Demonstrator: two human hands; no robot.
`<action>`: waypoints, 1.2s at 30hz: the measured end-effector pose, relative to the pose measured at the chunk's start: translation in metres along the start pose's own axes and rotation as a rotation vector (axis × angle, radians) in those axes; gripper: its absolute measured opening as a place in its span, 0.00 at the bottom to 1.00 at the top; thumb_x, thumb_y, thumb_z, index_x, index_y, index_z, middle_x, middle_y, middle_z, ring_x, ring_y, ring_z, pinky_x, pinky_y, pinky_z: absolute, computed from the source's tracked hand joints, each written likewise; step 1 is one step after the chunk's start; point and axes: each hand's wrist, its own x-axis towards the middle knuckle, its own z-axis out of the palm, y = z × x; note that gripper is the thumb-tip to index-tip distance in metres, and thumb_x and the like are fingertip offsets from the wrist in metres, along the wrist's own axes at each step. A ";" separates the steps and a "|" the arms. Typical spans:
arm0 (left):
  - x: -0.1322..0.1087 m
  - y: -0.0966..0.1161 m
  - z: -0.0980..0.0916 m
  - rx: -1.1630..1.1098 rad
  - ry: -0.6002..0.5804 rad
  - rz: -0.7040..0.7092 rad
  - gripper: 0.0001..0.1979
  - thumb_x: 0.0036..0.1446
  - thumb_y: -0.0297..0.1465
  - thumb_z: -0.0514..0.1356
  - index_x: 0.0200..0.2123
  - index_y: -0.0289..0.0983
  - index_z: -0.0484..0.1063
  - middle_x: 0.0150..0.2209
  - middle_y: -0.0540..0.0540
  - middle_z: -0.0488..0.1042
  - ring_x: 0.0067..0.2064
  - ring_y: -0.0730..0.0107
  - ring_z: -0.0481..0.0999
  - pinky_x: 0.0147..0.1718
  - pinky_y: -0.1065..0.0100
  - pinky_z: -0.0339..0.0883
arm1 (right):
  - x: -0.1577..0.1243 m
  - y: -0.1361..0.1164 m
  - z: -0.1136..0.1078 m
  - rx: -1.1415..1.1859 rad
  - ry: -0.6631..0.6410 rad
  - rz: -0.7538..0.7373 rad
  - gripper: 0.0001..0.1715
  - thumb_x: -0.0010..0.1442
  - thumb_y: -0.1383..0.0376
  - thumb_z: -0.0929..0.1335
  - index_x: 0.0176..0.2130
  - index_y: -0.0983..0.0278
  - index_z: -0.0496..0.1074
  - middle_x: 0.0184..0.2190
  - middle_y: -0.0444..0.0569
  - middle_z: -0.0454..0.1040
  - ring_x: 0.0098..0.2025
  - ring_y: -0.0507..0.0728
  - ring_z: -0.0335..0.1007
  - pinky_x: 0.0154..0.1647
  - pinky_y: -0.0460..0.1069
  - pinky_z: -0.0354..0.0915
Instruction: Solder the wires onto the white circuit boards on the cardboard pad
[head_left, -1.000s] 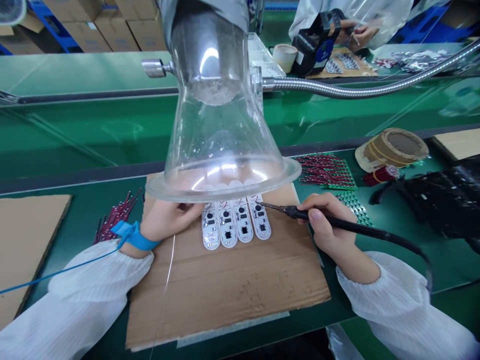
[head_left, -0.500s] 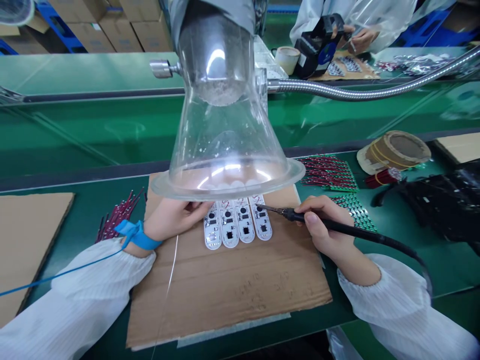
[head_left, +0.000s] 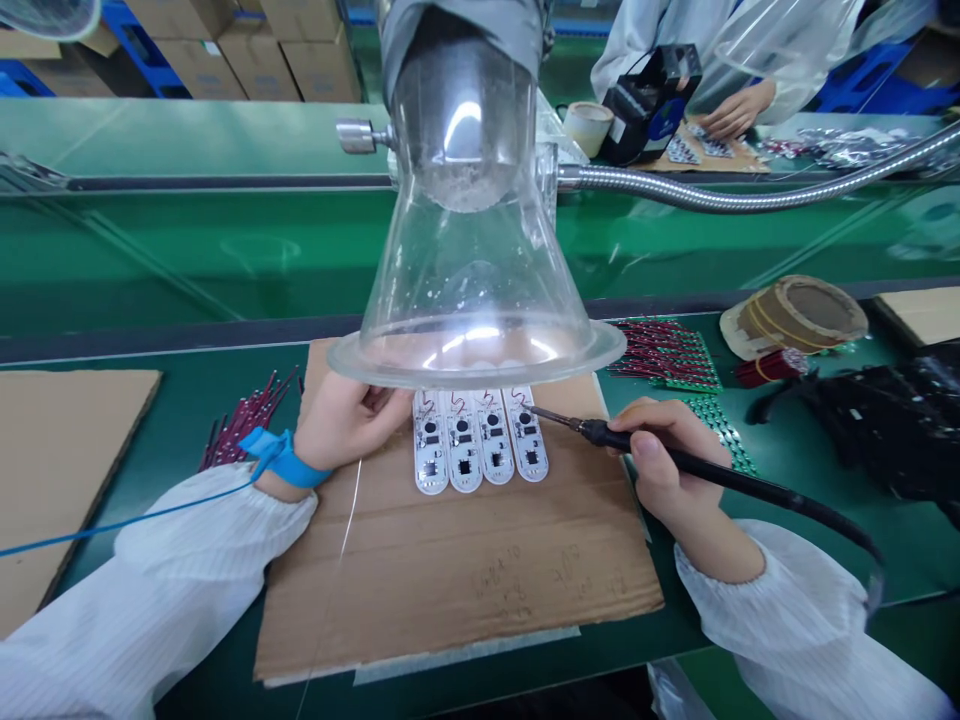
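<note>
Several white oval-ended circuit boards (head_left: 464,450) lie side by side on a cardboard sheet (head_left: 465,570), each with dark chips and thin red wires near its upper end. My right hand (head_left: 671,460) is closed around the black handle of a soldering iron (head_left: 600,432). Its tip is at the upper right edge of the rightmost board. My left hand (head_left: 356,420), with a blue wrist strap (head_left: 289,462), is closed beside the leftmost board. A thin strand of solder wire (head_left: 350,510) trails from it down over the cardboard. The clear hood hides its fingertips.
A clear fume hood (head_left: 472,290) on a flexible metal arm (head_left: 690,195) hangs over the boards. Dark red wires (head_left: 244,425) lie at left. More wires on green boards (head_left: 667,350), a tape roll (head_left: 795,315) and a black bag-like object (head_left: 885,410) are at right. A co-worker's hand (head_left: 739,112) is across the bench.
The soldering iron's tip has moved up the rightmost board toward its right edge. My left hand has turned slightly. The co-worker's hand now rests over boards. The whole view has shifted a little.
</note>
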 end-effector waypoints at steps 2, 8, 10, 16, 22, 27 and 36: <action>0.000 0.001 0.000 0.011 -0.005 -0.002 0.11 0.66 0.32 0.61 0.49 0.36 0.79 0.30 0.47 0.77 0.29 0.68 0.71 0.28 0.66 0.67 | 0.000 -0.001 0.003 0.023 0.004 0.004 0.10 0.76 0.54 0.70 0.44 0.54 0.78 0.34 0.48 0.81 0.31 0.59 0.78 0.31 0.55 0.71; 0.001 0.004 0.000 0.018 0.012 0.019 0.07 0.68 0.32 0.61 0.38 0.36 0.77 0.25 0.50 0.72 0.28 0.70 0.69 0.28 0.68 0.64 | -0.001 -0.003 0.010 0.041 -0.135 0.039 0.07 0.76 0.56 0.71 0.48 0.55 0.78 0.35 0.45 0.82 0.31 0.56 0.80 0.31 0.51 0.73; 0.001 0.004 0.001 0.005 0.000 0.022 0.07 0.68 0.32 0.61 0.38 0.36 0.76 0.25 0.51 0.72 0.27 0.71 0.68 0.27 0.69 0.62 | 0.000 -0.004 0.012 0.029 -0.160 0.046 0.09 0.76 0.55 0.71 0.49 0.56 0.78 0.37 0.46 0.83 0.31 0.55 0.81 0.31 0.50 0.73; 0.003 0.004 0.001 -0.025 -0.020 0.035 0.03 0.68 0.30 0.61 0.41 0.37 0.75 0.26 0.53 0.68 0.26 0.73 0.64 0.27 0.69 0.60 | 0.006 -0.010 0.014 -0.028 -0.179 0.008 0.11 0.77 0.54 0.70 0.47 0.57 0.78 0.33 0.45 0.83 0.29 0.55 0.80 0.28 0.49 0.71; 0.004 0.005 0.002 -0.027 -0.021 0.086 0.06 0.66 0.29 0.62 0.35 0.39 0.70 0.24 0.56 0.61 0.24 0.75 0.59 0.25 0.69 0.55 | 0.008 -0.012 0.013 -0.069 -0.183 0.008 0.14 0.77 0.51 0.69 0.46 0.57 0.78 0.31 0.45 0.83 0.28 0.55 0.80 0.27 0.49 0.71; -0.001 0.000 0.003 0.018 0.052 0.009 0.04 0.67 0.33 0.62 0.41 0.39 0.74 0.25 0.53 0.67 0.27 0.70 0.64 0.28 0.67 0.62 | 0.002 -0.007 0.011 -0.014 -0.161 0.052 0.12 0.76 0.52 0.70 0.47 0.56 0.79 0.34 0.47 0.82 0.30 0.56 0.80 0.29 0.50 0.73; -0.004 -0.002 0.005 0.031 0.061 -0.041 0.07 0.65 0.37 0.63 0.39 0.40 0.72 0.28 0.49 0.72 0.33 0.64 0.73 0.34 0.63 0.71 | -0.007 -0.006 0.018 0.067 -0.168 0.119 0.11 0.76 0.53 0.71 0.51 0.56 0.78 0.39 0.48 0.83 0.33 0.56 0.81 0.31 0.50 0.76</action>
